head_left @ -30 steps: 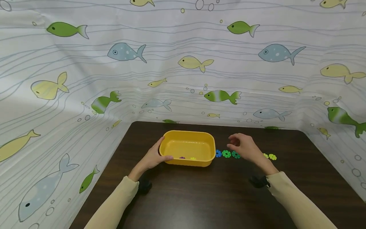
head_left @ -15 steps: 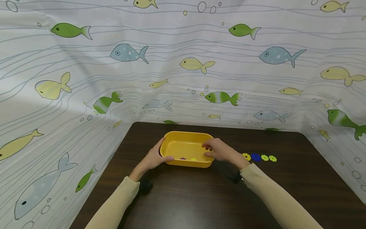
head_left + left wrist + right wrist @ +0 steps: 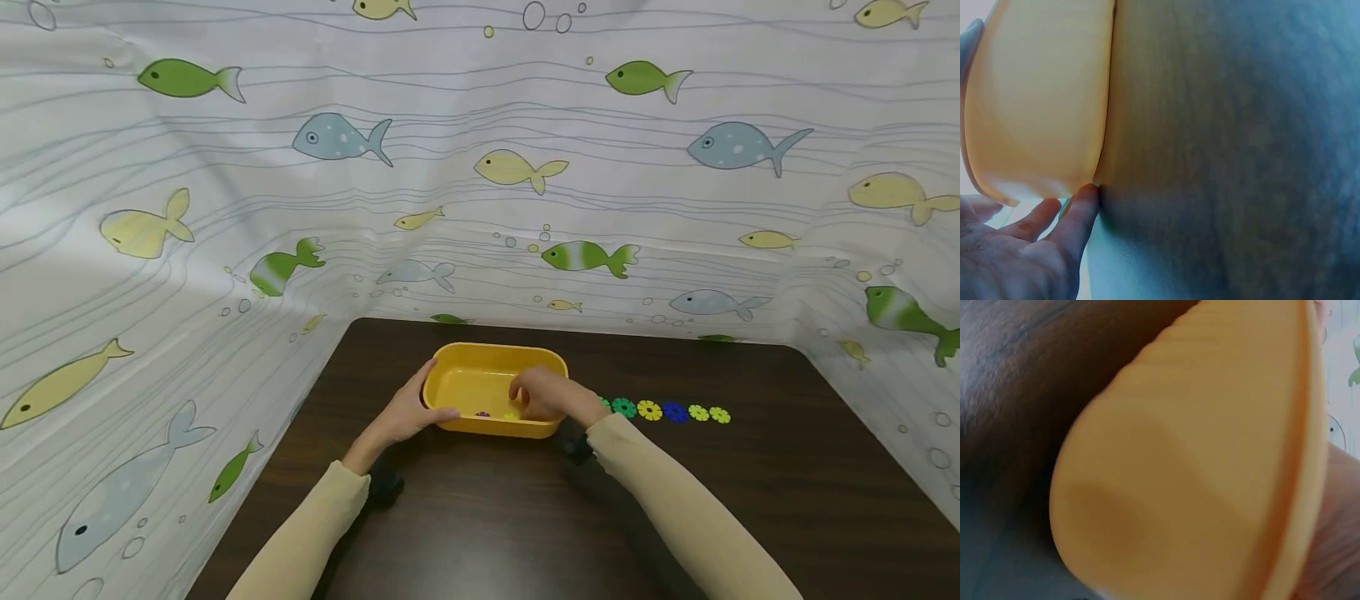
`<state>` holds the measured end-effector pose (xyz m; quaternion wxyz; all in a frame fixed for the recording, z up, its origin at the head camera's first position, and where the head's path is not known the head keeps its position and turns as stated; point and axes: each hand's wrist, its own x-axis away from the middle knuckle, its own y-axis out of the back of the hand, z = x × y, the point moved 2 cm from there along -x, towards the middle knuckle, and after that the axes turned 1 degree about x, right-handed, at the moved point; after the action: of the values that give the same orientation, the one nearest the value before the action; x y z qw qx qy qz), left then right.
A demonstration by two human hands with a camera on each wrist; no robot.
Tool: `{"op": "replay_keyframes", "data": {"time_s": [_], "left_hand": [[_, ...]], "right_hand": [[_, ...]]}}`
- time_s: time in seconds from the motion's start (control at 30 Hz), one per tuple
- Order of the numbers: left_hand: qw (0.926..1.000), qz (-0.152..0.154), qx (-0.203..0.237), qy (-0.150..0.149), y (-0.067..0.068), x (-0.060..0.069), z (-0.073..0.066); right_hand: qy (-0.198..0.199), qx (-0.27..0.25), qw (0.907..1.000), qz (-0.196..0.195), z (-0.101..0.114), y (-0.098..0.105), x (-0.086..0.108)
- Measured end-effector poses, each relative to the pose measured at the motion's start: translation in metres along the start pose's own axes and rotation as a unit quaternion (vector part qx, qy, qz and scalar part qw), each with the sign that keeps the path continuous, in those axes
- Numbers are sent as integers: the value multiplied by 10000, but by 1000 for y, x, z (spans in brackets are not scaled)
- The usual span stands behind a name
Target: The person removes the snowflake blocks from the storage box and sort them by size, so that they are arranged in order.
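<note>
A yellow plastic tub (image 3: 495,427) stands on the dark table. My left hand (image 3: 405,414) holds its left end, thumb over the front rim; in the left wrist view, fingertips (image 3: 1088,194) touch the tub's wall. My right hand (image 3: 546,392) reaches over the right end into the tub, its fingers bent downward. The tub wall (image 3: 1197,456) hides those fingers in the right wrist view, so whether they hold anything is unclear. Near the tub's front inside wall lie a purple piece (image 3: 483,414) and a yellow-green flower-shaped piece (image 3: 511,416), both partly hidden.
Right of the tub, several flower-shaped plastic discs form a row: teal-green (image 3: 624,407), yellow (image 3: 649,410), blue (image 3: 675,412) and yellow-green (image 3: 698,412). My right wrist covers the row's left part. A fish-patterned sheet (image 3: 480,275) walls the table's back and sides.
My right hand has moved left from above the disc row, over the tub's right rim and down into the tub. My left hand has stayed on the tub.
</note>
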<state>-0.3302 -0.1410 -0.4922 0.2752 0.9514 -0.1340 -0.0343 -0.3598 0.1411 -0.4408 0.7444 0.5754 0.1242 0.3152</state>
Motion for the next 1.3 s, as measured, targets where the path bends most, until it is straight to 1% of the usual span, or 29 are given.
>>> {"op": "replay_keyframes", "data": {"time_s": [0.13, 0.23, 0.37, 0.53, 0.63, 0.8, 1.03, 1.3], "left_hand": [[10000, 33, -30, -16, -2, -2, 0], [10000, 0, -21, 16, -1, -2, 0], [10000, -27, -46, 34, 1, -1, 0], [9999, -12, -94, -43, 0, 1, -2], [10000, -11, -72, -36, 1, 2, -3], [10000, -32, -53, -25, 1, 1, -4], [10000, -16, -65, -25, 0, 1, -2], [10000, -43, -28, -41, 0, 0, 1]], "right_hand": [[-73, 13, 10000, 41, 1, -5, -3], [-23, -55, 10000, -6, 2, -7, -5], [176, -171, 9997, -28, 2, -9, -5], [506, -326, 9982, -27, 3, -11, -5], [590, -433, 9973, -11, 2, -11, -5], [584, -587, 9966, 51, 2, -12, -7], [510, -722, 9956, 312, 1, -13, -9], [549, -858, 9937, 471, -1, -13, -9]]}}
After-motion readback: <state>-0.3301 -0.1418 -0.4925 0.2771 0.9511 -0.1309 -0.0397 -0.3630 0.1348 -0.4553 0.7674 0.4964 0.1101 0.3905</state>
